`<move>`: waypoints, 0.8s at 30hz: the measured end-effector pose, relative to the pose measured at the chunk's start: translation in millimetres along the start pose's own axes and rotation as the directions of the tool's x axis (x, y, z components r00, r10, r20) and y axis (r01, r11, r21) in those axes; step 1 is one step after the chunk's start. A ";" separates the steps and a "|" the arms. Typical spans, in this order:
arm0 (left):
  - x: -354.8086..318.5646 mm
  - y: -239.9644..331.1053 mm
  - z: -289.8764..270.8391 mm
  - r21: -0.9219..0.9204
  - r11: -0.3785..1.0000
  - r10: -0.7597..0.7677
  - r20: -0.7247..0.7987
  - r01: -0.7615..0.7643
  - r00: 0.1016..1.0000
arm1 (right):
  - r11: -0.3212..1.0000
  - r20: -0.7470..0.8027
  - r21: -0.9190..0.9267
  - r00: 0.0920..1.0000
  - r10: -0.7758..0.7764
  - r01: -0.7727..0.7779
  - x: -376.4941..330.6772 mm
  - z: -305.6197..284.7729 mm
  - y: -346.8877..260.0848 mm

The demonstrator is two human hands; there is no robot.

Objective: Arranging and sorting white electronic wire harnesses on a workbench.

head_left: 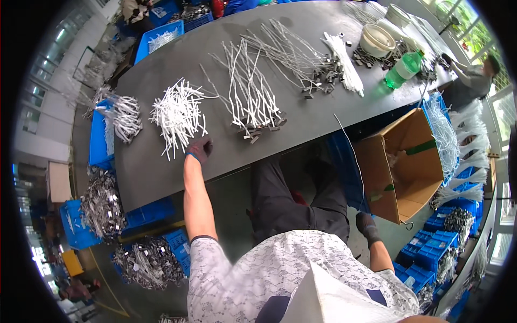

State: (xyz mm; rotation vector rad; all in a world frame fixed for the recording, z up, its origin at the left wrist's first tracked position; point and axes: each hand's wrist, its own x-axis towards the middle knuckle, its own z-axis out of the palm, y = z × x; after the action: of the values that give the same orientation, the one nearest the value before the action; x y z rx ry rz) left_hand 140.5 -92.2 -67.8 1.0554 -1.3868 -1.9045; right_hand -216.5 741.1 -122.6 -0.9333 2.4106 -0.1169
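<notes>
My left hand [200, 148], in a dark glove, reaches out onto the dark grey table [161, 172] and touches the near edge of a loose pile of short white ties [177, 114]; I cannot tell whether its fingers pinch any. My right hand [368, 225], also gloved, hangs low beside my right knee, closed, near the bottom corner of an open cardboard box [405, 161]. A thin white strand [350, 151] runs from the table edge down toward that hand; I cannot tell if the hand holds it. Bundles of white wires with dark clips [253, 97] lie further out.
More wire bundles [301, 54], a white bundle [344, 64], a green bottle [403, 69] and cream bowls [377, 39] sit at the far right of the table. Blue bins with metal parts [102, 204] stand on the left and right floor. Another person [474, 81] works at the far right.
</notes>
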 end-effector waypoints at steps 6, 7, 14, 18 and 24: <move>-64.0 15.8 215.0 -0.602 0.690 -0.331 0.231 0.401 0.915 | 0.986 -0.103 0.090 0.983 0.151 -0.141 -71.0 -53.7 -36.0; -73.5 26.6 230.7 -0.601 0.676 -0.240 0.367 0.426 0.899 | 0.983 -0.107 0.110 0.982 0.156 -0.144 -57.5 -69.6 -53.9; -93.8 52.3 411.1 -0.742 0.639 -0.072 0.201 0.200 0.977 | 0.974 -0.331 0.015 0.920 -0.210 0.227 29.4 -170.4 -172.7; -102.4 99.7 439.7 -0.840 0.542 -0.059 -0.052 -0.012 0.997 | 0.940 -0.247 -0.135 0.908 -0.339 0.315 42.3 -169.5 -176.5; -98.1 129.8 419.0 -0.680 0.635 0.098 -0.400 -0.367 0.911 | 0.983 -0.064 -0.136 0.989 -0.135 0.125 42.7 -131.1 -132.6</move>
State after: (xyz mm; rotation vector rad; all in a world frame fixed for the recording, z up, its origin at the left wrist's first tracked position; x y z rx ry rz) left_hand -161.5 161.0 148.4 0.6685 -0.4115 -1.7253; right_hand -231.5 598.7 4.2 -1.1659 2.4468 -0.0400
